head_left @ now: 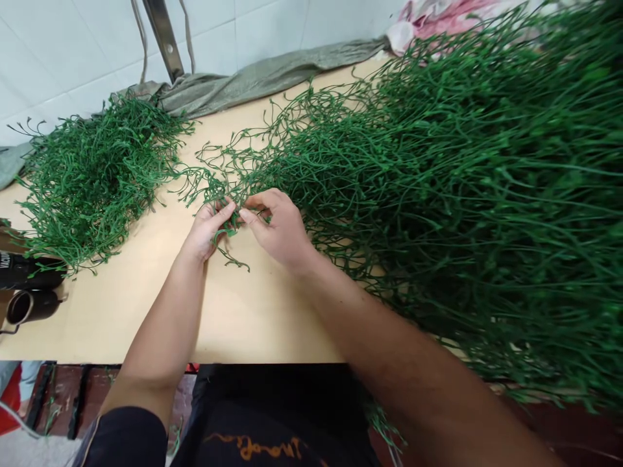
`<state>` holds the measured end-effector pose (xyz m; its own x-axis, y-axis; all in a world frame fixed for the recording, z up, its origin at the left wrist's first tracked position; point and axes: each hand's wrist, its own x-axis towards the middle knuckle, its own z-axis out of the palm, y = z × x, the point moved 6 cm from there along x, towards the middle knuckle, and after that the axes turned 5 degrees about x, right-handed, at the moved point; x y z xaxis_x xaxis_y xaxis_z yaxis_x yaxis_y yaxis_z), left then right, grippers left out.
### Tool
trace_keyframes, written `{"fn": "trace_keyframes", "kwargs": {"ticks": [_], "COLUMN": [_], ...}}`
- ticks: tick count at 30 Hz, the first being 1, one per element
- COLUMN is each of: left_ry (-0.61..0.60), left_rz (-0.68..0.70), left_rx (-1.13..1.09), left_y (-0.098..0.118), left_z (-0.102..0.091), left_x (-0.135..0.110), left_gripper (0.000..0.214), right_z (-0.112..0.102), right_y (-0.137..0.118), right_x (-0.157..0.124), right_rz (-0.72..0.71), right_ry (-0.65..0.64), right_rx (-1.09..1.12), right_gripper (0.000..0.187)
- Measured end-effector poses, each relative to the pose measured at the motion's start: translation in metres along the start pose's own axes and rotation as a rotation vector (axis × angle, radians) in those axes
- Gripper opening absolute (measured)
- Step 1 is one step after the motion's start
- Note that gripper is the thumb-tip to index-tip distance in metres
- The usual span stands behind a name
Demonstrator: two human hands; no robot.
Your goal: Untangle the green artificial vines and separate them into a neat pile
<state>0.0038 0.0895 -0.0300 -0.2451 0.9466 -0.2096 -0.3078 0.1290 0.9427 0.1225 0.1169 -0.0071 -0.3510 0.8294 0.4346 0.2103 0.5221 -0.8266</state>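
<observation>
My left hand (206,228) and right hand (281,228) pinching a green sprig (233,224), tan tabletop (243,318) beneath, white tiled wall (73,52) beyond them

Likely a small workshop, worktable (253,324) heaped with green plastic stems (487,194), tiled wall (73,45)

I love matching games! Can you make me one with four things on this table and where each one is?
Things:
1. green sprig
2. big green heap
3. dark mug
4. grey cloth

Places:
A. lying along the tiled wall
B. pinched between the left hand and right hand
C. at the left edge of the table
D. filling the right side

Pairs: 1-B, 2-D, 3-C, 4-A
</observation>
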Motion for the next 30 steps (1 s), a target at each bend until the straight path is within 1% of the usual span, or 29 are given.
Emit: {"fn": "trace_keyframes", "kwargs": {"ticks": [3, 5, 8, 12, 14, 17, 19, 21, 22, 23, 24, 25, 26, 27, 29, 30], "left_ry": [0.019, 0.045, 0.073, 0.072, 0.071, 0.098, 0.184, 0.277, 0.304, 0.308, 0.284, 0.245, 0.204, 0.164, 0.103, 0.087], "left_rz": [-0.023, -0.023, -0.034, -0.058, -0.067, -0.068, -0.072, -0.091, -0.101, -0.102, -0.094, -0.075, -0.061, -0.051, -0.047, -0.048], "left_rx": [0.013, -0.018, -0.077, -0.125, -0.156, -0.202, -0.239, -0.268, -0.278, -0.283, -0.282, -0.277, -0.269, -0.255, -0.222, -0.209], "left_y": [-0.002, -0.001, 0.000, -0.002, -0.004, -0.005, -0.005, -0.005, -0.005, -0.005, -0.004, -0.002, -0.002, -0.001, -0.002, -0.003], "left_z": [-0.001, -0.003, -0.007, -0.012, -0.013, -0.015, -0.020, -0.025, -0.026, -0.026, -0.025, -0.023, -0.020, -0.018, -0.014, -0.013], "left_x": [0.001, 0.002, 0.003, 0.005, 0.006, 0.010, 0.014, 0.017, 0.018, 0.019, 0.020, 0.020, 0.019, 0.018, 0.015, 0.013], "left_gripper": [0.015, 0.015, 0.014, 0.018, 0.020, 0.019, 0.020, 0.022, 0.023, 0.023, 0.023, 0.023, 0.021, 0.020, 0.017, 0.017], "right_z": [-0.003, -0.001, 0.003, 0.010, 0.010, 0.009, 0.012, 0.018, 0.021, 0.023, 0.024, 0.022, 0.018, 0.010, -0.013, -0.024], "right_y": [-0.001, -0.003, -0.002, 0.002, -0.001, -0.018, -0.039, -0.062, -0.071, -0.076, -0.077, -0.072, -0.061, -0.047, -0.016, -0.005], "right_x": [0.000, 0.000, -0.002, -0.003, -0.003, -0.005, -0.013, -0.024, -0.029, -0.033, -0.033, -0.030, -0.023, -0.015, -0.002, 0.003], "right_rz": [-0.001, -0.003, 0.027, 0.089, 0.065, -0.081, -0.245, -0.430, -0.508, -0.556, -0.563, -0.524, -0.441, -0.327, -0.078, 0.004], "right_ry": [0.021, 0.003, -0.052, -0.161, -0.191, -0.191, -0.206, -0.250, -0.273, -0.287, -0.286, -0.259, -0.207, -0.136, 0.037, 0.117], "right_rx": [0.041, 0.063, 0.049, -0.018, -0.070, -0.175, -0.215, -0.200, -0.181, -0.168, -0.172, -0.199, -0.247, -0.305, -0.415, -0.443], "right_gripper": [0.004, 0.005, 0.009, 0.010, 0.012, 0.020, 0.023, 0.025, 0.026, 0.026, 0.027, 0.026, 0.025, 0.022, 0.019, 0.024]}}
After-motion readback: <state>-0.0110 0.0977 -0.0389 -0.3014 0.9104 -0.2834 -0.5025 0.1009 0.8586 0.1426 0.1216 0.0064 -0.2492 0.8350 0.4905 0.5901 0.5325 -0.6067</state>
